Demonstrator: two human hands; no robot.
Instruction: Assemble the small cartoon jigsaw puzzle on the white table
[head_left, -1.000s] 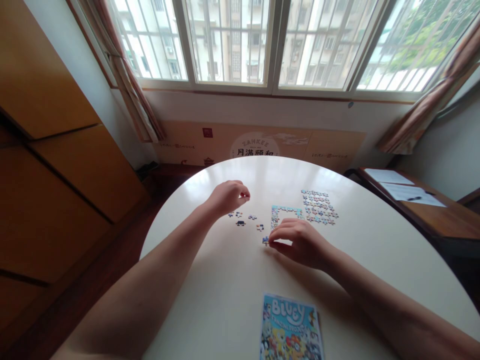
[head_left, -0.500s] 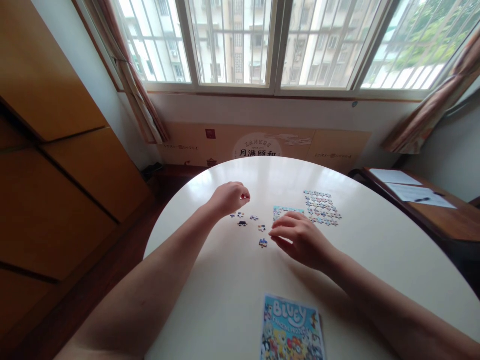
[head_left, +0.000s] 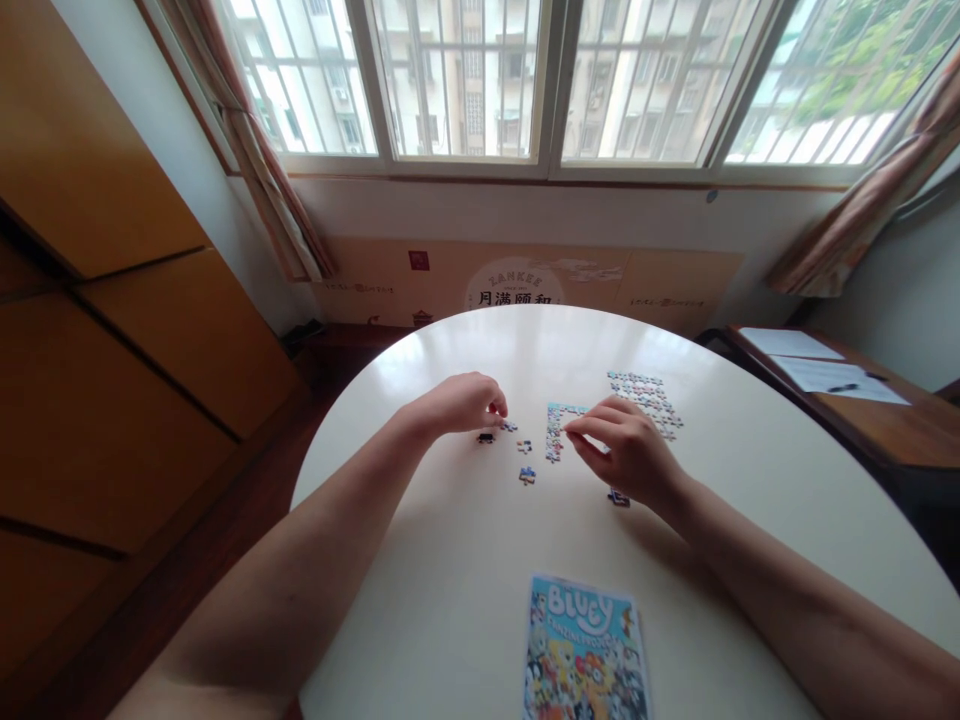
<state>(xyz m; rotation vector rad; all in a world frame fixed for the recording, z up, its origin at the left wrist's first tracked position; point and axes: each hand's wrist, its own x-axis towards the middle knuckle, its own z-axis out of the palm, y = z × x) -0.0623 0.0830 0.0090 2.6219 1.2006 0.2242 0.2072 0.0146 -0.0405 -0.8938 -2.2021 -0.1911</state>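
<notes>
My left hand [head_left: 471,402] is closed in a pinch, its fingertips at a small jigsaw piece [head_left: 509,427] on the white table. Below those fingers lies a dark piece [head_left: 486,438]. Two more loose pieces, one pale [head_left: 524,447] and one blue and yellow [head_left: 527,476], rest between my hands. My right hand [head_left: 628,447] has thumb and forefinger brought together beside the partly joined puzzle [head_left: 553,432]; whatever they hold is too small to make out. A dark blue piece [head_left: 619,497] shows under the right hand's edge, partly covered.
Several loose pieces stand in rows [head_left: 645,388] at the right, partly behind my right hand. A Bluey picture sheet [head_left: 589,650] lies near me on the round table [head_left: 420,620]. A wooden side table [head_left: 862,420] with papers is at the right.
My left hand has moved slightly right, to the loose pieces. My right hand has moved right, off the loose pieces, uncovering the puzzle's left column. The view has tilted slightly.
</notes>
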